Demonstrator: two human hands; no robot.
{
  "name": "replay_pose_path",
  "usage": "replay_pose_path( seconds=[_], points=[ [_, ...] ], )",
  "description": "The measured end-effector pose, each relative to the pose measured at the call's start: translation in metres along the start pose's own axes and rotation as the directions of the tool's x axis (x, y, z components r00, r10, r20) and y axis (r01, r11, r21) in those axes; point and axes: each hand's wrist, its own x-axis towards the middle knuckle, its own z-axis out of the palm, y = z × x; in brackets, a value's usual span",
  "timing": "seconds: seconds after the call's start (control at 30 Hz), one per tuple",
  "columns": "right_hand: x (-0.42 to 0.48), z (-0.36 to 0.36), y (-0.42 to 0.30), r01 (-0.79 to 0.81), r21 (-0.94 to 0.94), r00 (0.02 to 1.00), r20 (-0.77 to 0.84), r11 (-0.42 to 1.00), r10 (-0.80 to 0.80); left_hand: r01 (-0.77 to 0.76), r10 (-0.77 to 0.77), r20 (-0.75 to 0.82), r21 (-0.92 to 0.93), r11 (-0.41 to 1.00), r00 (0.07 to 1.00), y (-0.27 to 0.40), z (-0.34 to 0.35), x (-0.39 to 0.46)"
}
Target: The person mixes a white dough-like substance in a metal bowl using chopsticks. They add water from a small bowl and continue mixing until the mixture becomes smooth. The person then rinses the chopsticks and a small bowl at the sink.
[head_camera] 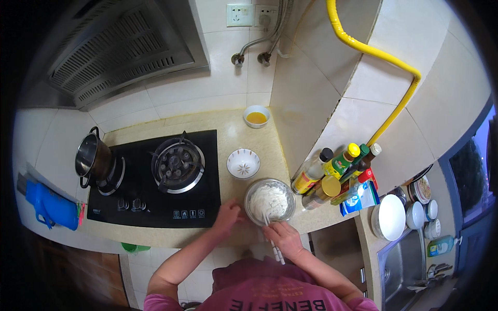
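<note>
My right hand (286, 239) is closed on a pair of light chopsticks (275, 248), whose tips are in white flour or dough (270, 199) inside a metal bowl (291, 206). To the left of that bowl, near the counter's front edge, my left hand (230, 214) has its fingers bent; whether it touches the bowl's rim cannot be told. Behind the metal bowl sits a white patterned bowl (243, 163) with nothing in it. Farther back, against the wall, a small white bowl (256, 116) holds a yellow-orange liquid.
A black gas hob (186, 210) is at the left, with a steel pot (93, 155) on its far burner. Several seasoning bottles (311, 177) and a blue-white packet (356, 200) stand right of the metal bowl. Farther right are a large white bowl (389, 217) and a sink (404, 264).
</note>
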Motion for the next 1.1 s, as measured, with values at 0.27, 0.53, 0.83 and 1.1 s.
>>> replay_pose_path(
  seconds=[0.27, 0.53, 0.83, 1.1],
  points=[
    [-0.002, 0.002, 0.003, -0.089, -0.069, 0.992, 0.082, 0.994, 0.094, -0.109, 0.124, -0.258, 0.072, 0.991, 0.958, 0.075, 0.014, 0.038],
    [-0.023, -0.016, -0.001, -0.245, -0.024, 0.956, -0.173, 0.969, 0.237, 0.095, -0.113, -0.072, -0.212, 0.973, 0.991, 0.081, -0.001, 0.089],
    [-0.086, -0.056, 0.009, -0.350, 0.067, 0.916, -0.184, 0.934, 0.356, -0.070, 0.080, 0.038, -0.219, 0.973, 0.996, 0.121, 0.004, 0.039],
    [-0.183, -0.114, 0.034, -0.395, 0.108, 0.902, -0.143, 0.912, 0.407, -0.062, 0.054, 0.086, 0.085, 0.994, 0.995, 0.156, 0.073, -0.109]
  ],
)
